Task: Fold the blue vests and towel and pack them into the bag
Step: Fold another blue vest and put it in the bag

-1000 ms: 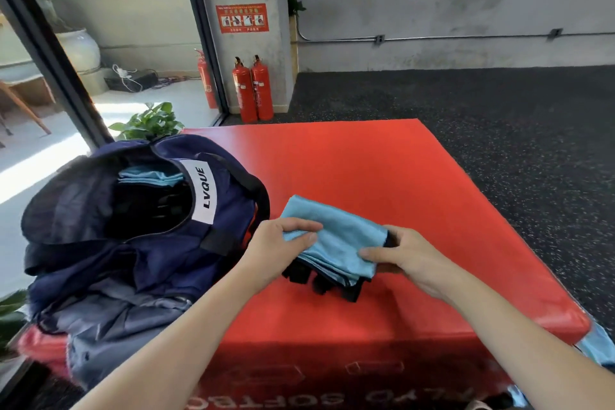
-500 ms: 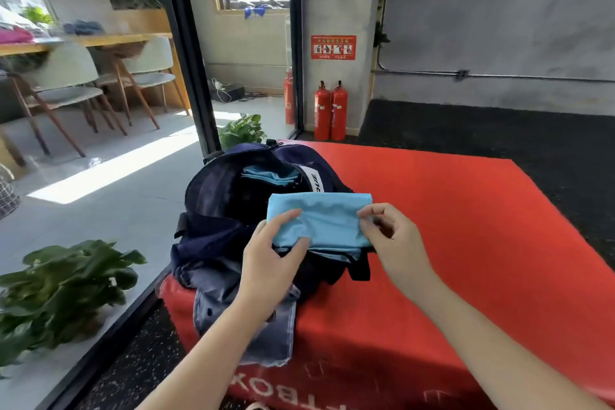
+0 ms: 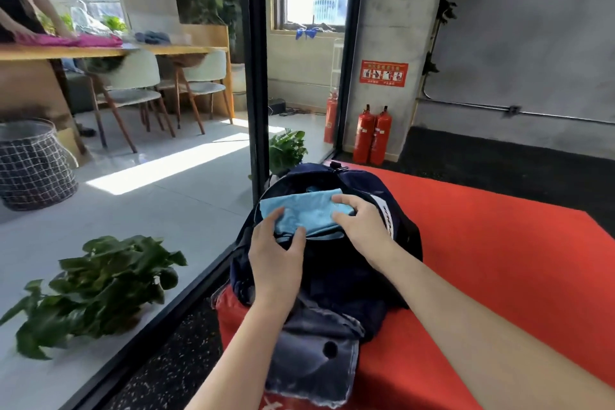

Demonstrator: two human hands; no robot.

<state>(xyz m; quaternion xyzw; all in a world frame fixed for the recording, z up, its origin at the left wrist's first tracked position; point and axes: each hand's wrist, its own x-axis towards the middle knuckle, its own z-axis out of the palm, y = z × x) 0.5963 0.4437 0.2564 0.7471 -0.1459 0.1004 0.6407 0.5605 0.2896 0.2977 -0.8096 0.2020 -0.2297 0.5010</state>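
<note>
Together, both hands, left (image 3: pixel 276 253) and right (image 3: pixel 361 223), gripped the folded vest (image 3: pixel 301 213) over the open bag (image 3: pixel 336 270) at the red box's (image 3: pixel 499 260) left edge; denim (image 3: pixel 312 349) hung below, plants (image 3: pixel 96 286) beside.

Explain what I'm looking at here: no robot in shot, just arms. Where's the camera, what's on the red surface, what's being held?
There is no machine here. A person is doing the task bare-handed, and the single wide-angle camera sits on their head, looking forward and down, so you see only their forearms and hands. The left hand and the right hand each grip one side of a folded light blue cloth, holding it over the open mouth of a dark navy bag. Whether that cloth is a vest or the towel cannot be told. More light blue fabric shows deeper inside the bag. The bag rests near the left edge of a red padded platform, and a piece of faded denim lies beneath the bag's near side, hanging over the platform's front edge. Behind are two red fire extinguishers by a concrete pillar.
</note>
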